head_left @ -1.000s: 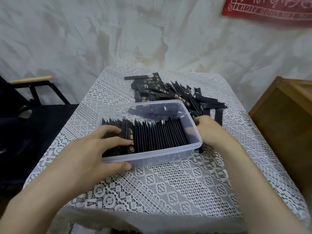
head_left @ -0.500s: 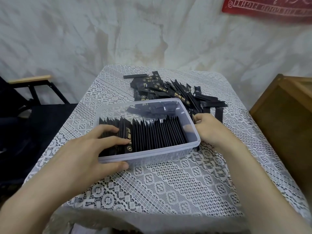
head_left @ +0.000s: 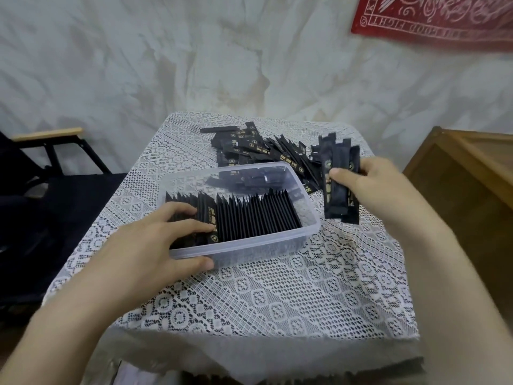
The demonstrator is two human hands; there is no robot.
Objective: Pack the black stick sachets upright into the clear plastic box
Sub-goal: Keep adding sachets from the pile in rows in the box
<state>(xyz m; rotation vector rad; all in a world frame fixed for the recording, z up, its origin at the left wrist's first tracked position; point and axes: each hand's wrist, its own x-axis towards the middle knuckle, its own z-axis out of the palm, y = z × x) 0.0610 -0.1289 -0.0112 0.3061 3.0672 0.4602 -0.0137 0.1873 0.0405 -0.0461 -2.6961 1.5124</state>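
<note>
— What does each hand have?

— The right hand (head_left: 369,184) has its grip closed round a small bunch of sachets (head_left: 338,179), about four or five, upright and lifted clear of the worktop (head_left: 277,295). The left hand (head_left: 144,245) lies flat, fingers (head_left: 177,215) spread over the packed row (head_left: 249,215), thumb against the near wall; it clasps nothing.

— How many boxes?

— One clear box (head_left: 311,232), just left of the right grip and below it. Its row stands on edge, too many to count.

— And the loose ones?

— One heap (head_left: 266,154) beyond the box, left of the raised bunch; dozens, uncountable.
</note>
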